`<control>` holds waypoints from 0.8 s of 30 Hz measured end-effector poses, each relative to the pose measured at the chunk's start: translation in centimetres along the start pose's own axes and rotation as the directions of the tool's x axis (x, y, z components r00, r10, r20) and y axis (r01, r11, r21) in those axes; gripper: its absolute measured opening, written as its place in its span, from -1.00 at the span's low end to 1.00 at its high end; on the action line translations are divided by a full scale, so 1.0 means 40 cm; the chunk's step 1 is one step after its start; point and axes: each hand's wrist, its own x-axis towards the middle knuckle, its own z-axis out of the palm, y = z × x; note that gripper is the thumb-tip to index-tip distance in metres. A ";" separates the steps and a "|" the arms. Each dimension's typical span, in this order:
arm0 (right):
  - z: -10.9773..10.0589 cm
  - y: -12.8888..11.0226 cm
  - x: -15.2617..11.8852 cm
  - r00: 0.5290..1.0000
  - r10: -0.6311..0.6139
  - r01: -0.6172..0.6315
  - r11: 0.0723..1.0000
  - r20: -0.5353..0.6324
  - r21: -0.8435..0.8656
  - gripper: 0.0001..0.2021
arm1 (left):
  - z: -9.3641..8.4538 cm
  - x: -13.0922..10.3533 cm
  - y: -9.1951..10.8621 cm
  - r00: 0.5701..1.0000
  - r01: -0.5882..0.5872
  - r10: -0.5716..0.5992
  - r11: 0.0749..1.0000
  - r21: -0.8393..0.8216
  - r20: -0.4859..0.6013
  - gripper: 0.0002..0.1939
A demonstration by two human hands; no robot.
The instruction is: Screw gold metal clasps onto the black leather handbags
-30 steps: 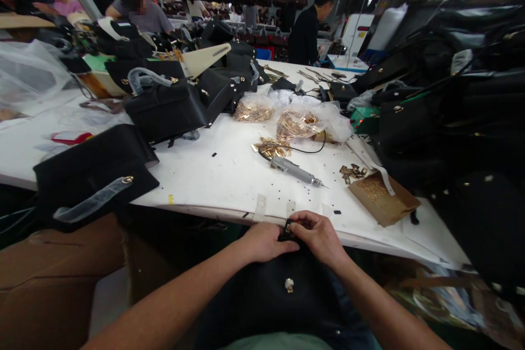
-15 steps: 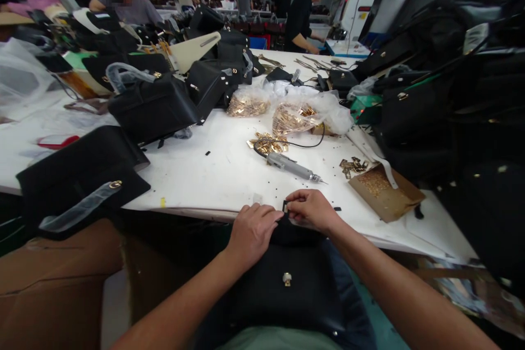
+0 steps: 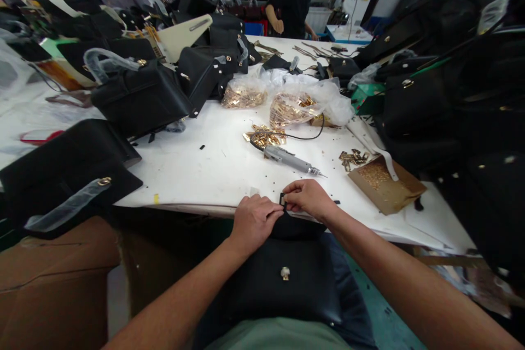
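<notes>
Head view, going left to right: a flat black leather bag with a plastic-wrapped strap (image 3: 69, 175) hangs off the near-left edge of the white tabletop (image 3: 197, 169), and behind it sits an upright black handbag with a wrapped handle (image 3: 139, 95). Over mid-table there are clear plastic bags of gold metal fittings (image 3: 287, 106) and a grey corded electric screwdriver (image 3: 289, 159) lying on its side, tip pointing right.

Right at the near edge, the black leather bag with a small round metal clasp (image 3: 283, 284) rests across the lap, its top edge pushed up against the tabletop. It looks soft and floppy, not heavy, so I'd guess it's best pinned flat by the body while the fiddly bit gets pinched. The left hand (image 3: 254, 221) lies knuckles-up on the bag's top edge, fingers curled down onto the leather, so its grip is a press more than a pinch. The right hand (image 3: 307, 199) has a narrow fingertip grip closed on a small black tab (image 3: 283, 199) at the bag's top; both hands nearly meet there. That tab looks thin and easy to fumble.

Further right: an open brown cardboard box of small gold parts (image 3: 385, 183), then a stack of black bags (image 3: 451, 104).
</notes>
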 end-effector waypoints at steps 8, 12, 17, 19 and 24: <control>-0.009 -0.018 -0.006 0.986 -0.156 0.132 0.939 -0.051 -0.317 -0.84 | -0.023 0.015 0.021 0.999 0.035 -0.034 0.999 0.042 -0.012 -0.94; -0.006 -0.012 -0.004 0.967 -0.249 0.201 0.886 -0.061 -0.419 -0.84 | -0.021 0.008 0.018 0.998 -0.046 0.048 0.994 0.101 -0.026 -0.92; 0.005 0.011 -0.012 0.943 -0.322 0.252 0.855 -0.084 -0.453 -0.82 | -0.012 -0.002 0.001 0.976 -0.202 0.213 0.961 0.188 -0.040 -0.83; 0.008 0.020 -0.024 0.936 -0.343 0.272 0.851 -0.083 -0.448 -0.86 | -0.012 -0.004 -0.002 0.967 -0.241 0.252 0.950 0.198 -0.034 -0.81; 0.008 0.032 -0.048 0.918 -0.394 0.334 0.835 -0.052 -0.437 -0.86 | -0.017 0.000 -0.004 0.962 -0.260 0.272 0.941 0.218 -0.029 -0.82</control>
